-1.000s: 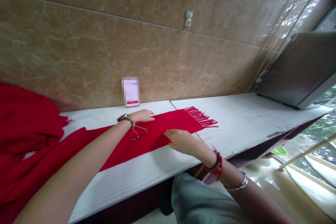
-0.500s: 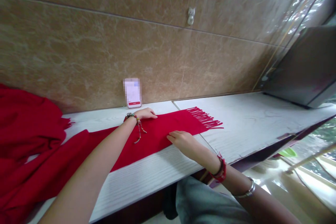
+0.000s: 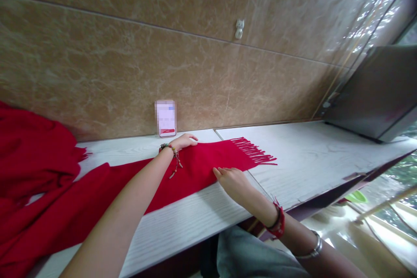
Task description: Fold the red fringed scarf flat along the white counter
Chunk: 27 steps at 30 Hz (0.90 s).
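Note:
A long red scarf lies along the white counter, its fringe pointing right. My left hand rests on the scarf's far edge, fingers stretched out and lying over the cloth. On the near edge is my right hand, its fingers extended over the fabric; the thumb is hidden beneath. The cloth between both hands looks mostly flat. Toward the left, the scarf runs under my left forearm to a heaped red cloth.
A phone with a lit screen leans against the brown tiled wall. A small white cat figure is fixed to that wall. At the right end of the white counter stands a large dark grey box-shaped object.
My right hand has slid slightly right along the near edge of the scarf. My left hand has shifted a little right too. The camera view has tilted slightly.

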Motion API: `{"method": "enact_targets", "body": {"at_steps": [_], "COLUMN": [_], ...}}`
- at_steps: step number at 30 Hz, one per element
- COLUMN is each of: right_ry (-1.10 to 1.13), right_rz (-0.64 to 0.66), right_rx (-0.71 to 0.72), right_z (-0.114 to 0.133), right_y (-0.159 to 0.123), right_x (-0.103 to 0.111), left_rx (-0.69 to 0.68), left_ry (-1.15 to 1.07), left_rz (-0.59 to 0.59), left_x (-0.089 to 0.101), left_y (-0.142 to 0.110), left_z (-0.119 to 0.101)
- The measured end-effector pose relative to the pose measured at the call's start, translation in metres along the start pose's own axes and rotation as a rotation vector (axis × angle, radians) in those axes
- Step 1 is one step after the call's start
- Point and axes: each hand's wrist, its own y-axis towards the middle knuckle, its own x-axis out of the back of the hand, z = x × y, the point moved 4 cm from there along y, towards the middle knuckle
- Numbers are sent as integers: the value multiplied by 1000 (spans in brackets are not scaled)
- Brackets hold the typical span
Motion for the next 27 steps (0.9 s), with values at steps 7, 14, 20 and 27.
{"method": "enact_targets", "body": {"at_steps": [7, 14, 20, 27], "right_ry": [-33, -42, 70, 681], "right_rz": [-66, -84, -138, -397], "right_rx": [39, -5, -77, -282], "right_z": [10, 9, 3, -17], "right_y": [4, 5, 0, -4], "right_x": [-2, -5, 5, 16], "left_rx": [20, 41, 65, -10], "left_ry": [-31, -125, -303, -497], "left_rz": [-31, -94, -125, -152], "left_x": [2, -6, -2, 34], "left_y": [-2, 6, 1, -16], "left_z": [6, 1, 0, -18]}}
